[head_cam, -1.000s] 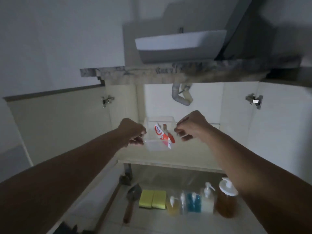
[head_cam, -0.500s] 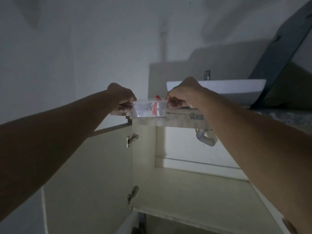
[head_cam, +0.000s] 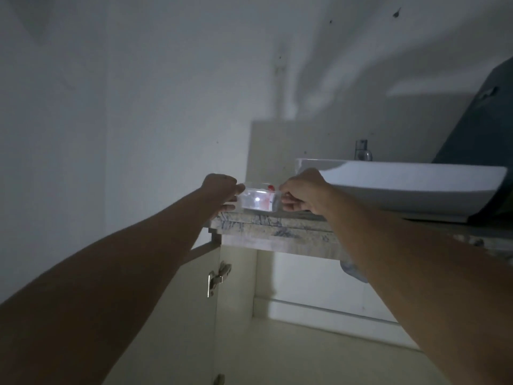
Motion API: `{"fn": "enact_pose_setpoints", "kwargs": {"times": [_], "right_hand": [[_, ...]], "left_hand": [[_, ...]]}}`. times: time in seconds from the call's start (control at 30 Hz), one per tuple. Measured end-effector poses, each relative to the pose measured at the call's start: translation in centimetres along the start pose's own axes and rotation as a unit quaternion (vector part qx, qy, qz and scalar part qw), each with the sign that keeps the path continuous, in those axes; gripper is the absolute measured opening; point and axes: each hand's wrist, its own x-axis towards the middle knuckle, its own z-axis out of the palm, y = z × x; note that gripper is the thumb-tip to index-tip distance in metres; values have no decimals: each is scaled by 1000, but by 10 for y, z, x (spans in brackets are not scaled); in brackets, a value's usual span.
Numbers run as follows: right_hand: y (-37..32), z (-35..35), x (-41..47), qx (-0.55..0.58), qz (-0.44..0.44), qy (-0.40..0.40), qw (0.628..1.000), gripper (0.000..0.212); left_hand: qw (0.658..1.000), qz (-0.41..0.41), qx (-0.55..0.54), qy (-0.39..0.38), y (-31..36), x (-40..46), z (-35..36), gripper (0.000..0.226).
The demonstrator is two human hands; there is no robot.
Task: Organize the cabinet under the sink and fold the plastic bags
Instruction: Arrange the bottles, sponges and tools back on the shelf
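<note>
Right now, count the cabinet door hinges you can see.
2. One hinge sits high on the left cabinet door's inner edge; a second hinge is partly cut off at the bottom of the frame. The right arm may hide others.

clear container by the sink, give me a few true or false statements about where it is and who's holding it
1. Both hands grip the clear container, the left hand at one end and the right hand at the other. True.
2. The container is inside the open cabinet. False: it is up at the marble countertop.
3. The white basin is to the container's right. True.
4. The container is empty. False: something red and white shows inside.
5. The cabinet door is shut. False: it stands open, hinge showing.
</note>
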Motion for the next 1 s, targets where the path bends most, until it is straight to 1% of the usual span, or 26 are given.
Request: {"fn": "enact_pose_setpoints", "kwargs": {"times": [0.07,0.1,0.13,0.2,0.23,0.3,0.33,0.43,0.53,0.6,0.63,0.7,0.73,0.77,0.83,0.87,0.9,0.93,1.0], "right_hand": [[9,4,12,-8,0,-2,1000,10],[13,6,17,-10,2,-3,1000,12],[16,8,22,-8,4,-5,1000,15],[21,10,27,7,1,0,1000,20],[24,13,35,8,0,9,1000,21],[29,19,44,-15,-7,38,999,25],[31,21,46,-31,-12,50,998,26],[38,25,50,-56,-29,73,995,28],[44,26,50,-68,-41,101,992,35],[47,23,46,-60,-57,130,988,40],[47,21,43,-48,-59,140,987,39],[46,14,33,-11,-44,142,989,26],[47,9,29,8,-35,141,989,18],[46,4,23,24,-26,136,990,12],[45,-11,6,49,-18,109,993,10],[46,-19,-2,44,-19,91,995,9],[49,-29,-12,27,-22,77,996,6],[53,-40,-22,5,-26,70,997,4],[65,-64,-43,-49,-28,57,997,4]], "left_hand": [[1000,12,-1,5,-11,12,6,30],[1000,17,1,13,-16,18,8,33],[999,24,5,22,-20,23,10,29],[998,38,8,41,-23,25,12,11],[998,46,13,45,-27,33,14,12],[996,56,41,51,-37,43,19,36],[994,67,64,58,-41,43,21,45],[981,104,145,74,-55,48,28,58],[967,110,219,77,-60,53,33,73],[958,119,244,91,-59,51,36,70],[957,123,244,97,-59,49,37,68],[956,142,231,109,-58,35,40,63],[949,169,232,129,-60,27,42,60],[934,210,243,160,-63,20,44,54],[899,301,240,208,-69,2,53,33],[895,329,231,193,-71,-8,59,19],[896,348,232,150,-70,-19,65,10],[898,353,248,88,-69,-29,74,14],[885,338,314,-62,-69,-45,94,16]]}}
